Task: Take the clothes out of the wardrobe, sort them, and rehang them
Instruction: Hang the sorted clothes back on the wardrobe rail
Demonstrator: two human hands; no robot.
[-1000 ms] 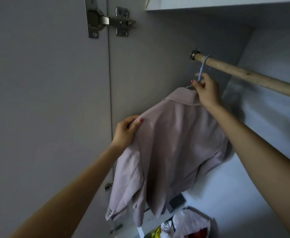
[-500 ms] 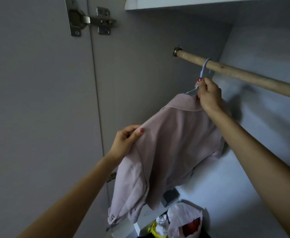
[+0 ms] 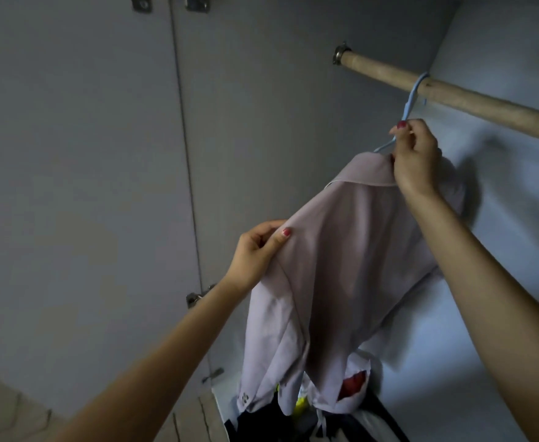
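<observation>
I note my left hand (image 3: 257, 250) pinching at 9 o'clock, right hand (image 3: 416, 154) raised at 1 o'clock, fingers curled, both arms extended

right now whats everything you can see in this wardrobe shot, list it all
jacket: one, pale lilac, on the hanger below the rail
hanger: one, light blue, hook over the rail
rail: one, wooden, upper right
wardrobe door: one, grey, open at left
hinges: three in view, metal, along the door edge
pile of things: several, white, red, yellow, dark, on the wardrobe floor
left hand: pinches the jacket's shoulder
right hand: grips the hanger's neck
</observation>
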